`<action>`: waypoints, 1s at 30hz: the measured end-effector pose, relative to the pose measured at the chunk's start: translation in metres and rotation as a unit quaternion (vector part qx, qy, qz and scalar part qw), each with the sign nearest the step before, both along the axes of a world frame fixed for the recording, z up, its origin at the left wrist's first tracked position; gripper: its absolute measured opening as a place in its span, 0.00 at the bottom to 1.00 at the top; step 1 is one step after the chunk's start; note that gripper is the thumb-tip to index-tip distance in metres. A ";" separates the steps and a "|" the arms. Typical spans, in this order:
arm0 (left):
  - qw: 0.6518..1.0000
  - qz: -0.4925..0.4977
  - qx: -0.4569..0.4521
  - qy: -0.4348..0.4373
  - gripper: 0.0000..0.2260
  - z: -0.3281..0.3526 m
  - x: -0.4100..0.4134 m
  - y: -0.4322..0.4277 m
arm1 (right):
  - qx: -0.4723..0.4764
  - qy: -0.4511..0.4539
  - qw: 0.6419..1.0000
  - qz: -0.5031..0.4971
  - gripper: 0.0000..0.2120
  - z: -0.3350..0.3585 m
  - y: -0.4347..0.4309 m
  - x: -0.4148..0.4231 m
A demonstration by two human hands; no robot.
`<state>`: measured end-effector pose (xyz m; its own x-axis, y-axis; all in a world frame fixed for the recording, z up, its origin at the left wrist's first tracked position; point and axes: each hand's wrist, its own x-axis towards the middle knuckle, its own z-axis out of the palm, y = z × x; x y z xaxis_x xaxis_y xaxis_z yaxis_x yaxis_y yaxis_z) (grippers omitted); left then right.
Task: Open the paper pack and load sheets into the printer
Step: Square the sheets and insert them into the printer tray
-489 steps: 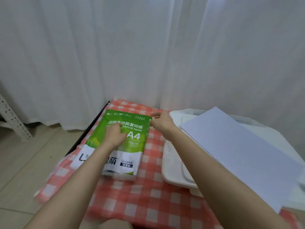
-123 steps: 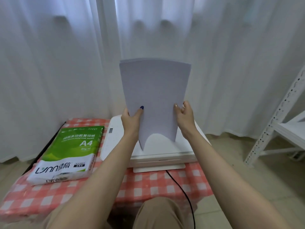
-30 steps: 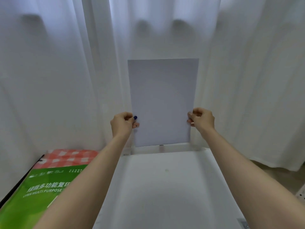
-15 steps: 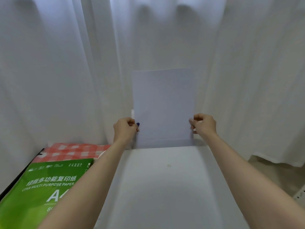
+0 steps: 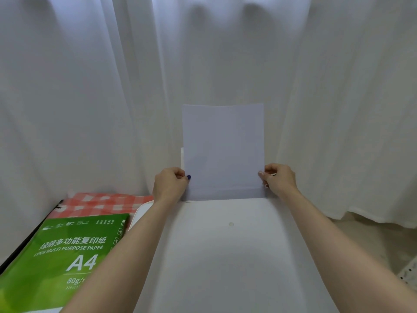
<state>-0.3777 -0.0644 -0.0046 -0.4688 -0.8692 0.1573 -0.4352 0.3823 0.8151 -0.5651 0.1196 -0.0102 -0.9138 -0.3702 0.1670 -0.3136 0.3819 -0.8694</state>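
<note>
A stack of white sheets (image 5: 223, 150) stands upright at the far edge of the white printer (image 5: 225, 256), its lower end down in the rear feed slot. My left hand (image 5: 170, 185) pinches the left edge of the sheets near the bottom. On the opposite edge, at the same height, my right hand (image 5: 279, 179) grips them. The green A4 paper pack (image 5: 56, 256) lies flat to the left of the printer.
A red and white checked cloth (image 5: 101, 203) covers the low table under the pack and printer. White curtains (image 5: 90, 86) hang close behind the printer. Bare floor (image 5: 372, 240) shows at the right, with a perforated white rack corner (image 5: 409, 272) at the right edge.
Over the last second the sheets have gone lower into the rear slot, so less of them stands above the printer. Both hands moved down with them, keeping their grip on the edges.
</note>
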 end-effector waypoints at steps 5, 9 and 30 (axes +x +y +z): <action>1.000 0.002 0.008 0.010 0.07 -0.004 0.001 0.002 | -0.003 -0.016 1.000 0.011 0.07 -0.003 0.004 0.002; 0.999 -0.021 0.002 0.024 0.04 -0.008 0.002 0.005 | -0.037 -0.062 0.997 0.018 0.06 -0.004 0.012 0.004; 0.993 0.011 -0.077 -0.083 0.08 -0.010 0.003 0.004 | 0.071 -0.045 0.996 0.004 0.08 0.002 0.018 0.012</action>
